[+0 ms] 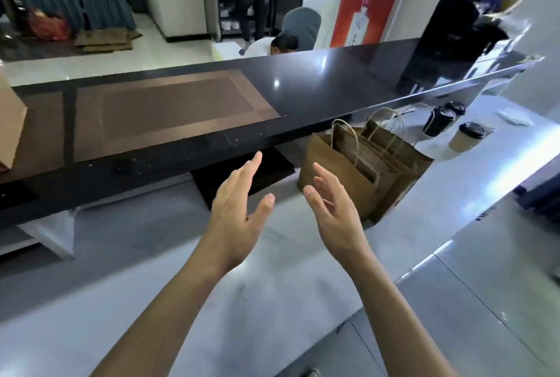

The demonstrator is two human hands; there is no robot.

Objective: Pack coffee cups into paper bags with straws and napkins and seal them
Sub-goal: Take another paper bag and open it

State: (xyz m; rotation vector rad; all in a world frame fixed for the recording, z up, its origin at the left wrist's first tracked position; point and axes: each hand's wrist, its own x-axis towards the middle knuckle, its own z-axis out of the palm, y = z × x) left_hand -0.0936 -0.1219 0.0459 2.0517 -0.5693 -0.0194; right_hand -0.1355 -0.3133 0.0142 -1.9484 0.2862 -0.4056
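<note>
Both hands raised: left hand [239,210], right hand [335,210]

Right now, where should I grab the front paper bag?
Best bet: take the front paper bag by its twine handles, coming from above. It stands upright with the loops sticking up, and both hands, left hand and right hand, are free.

Grey worktop [272,285] below a raised black counter [303,88]. Paper bags [348,182] stand upright on the worktop, against the counter's edge. Beyond the bags: two black cups [441,120] and a tan cup [466,137], black-lidded, then white napkins [515,119]. On the counter: brown mat [169,113].
</note>
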